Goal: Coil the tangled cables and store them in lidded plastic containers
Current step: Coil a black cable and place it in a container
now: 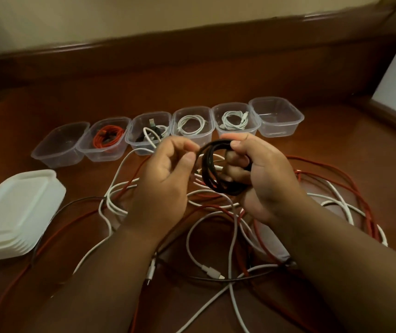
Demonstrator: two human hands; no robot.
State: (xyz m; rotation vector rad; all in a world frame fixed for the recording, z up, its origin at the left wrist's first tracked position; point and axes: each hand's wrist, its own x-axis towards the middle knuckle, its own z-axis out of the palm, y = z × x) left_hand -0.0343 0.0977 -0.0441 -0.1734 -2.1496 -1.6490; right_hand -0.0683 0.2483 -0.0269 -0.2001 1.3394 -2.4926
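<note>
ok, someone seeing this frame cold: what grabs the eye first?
The two hands at centre: the right hand holds a black cable coil that the left hand pinches at its edge. Below them, a tangle of white and red cables sprawls over the wooden table. Behind runs a row of six clear containers, four holding coils, with a stack of white lids at far left.

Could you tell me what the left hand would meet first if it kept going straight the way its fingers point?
Probably the black cable coil held by the right hand; the left hand points right at it, almost touching, though depth is unclear.
</note>
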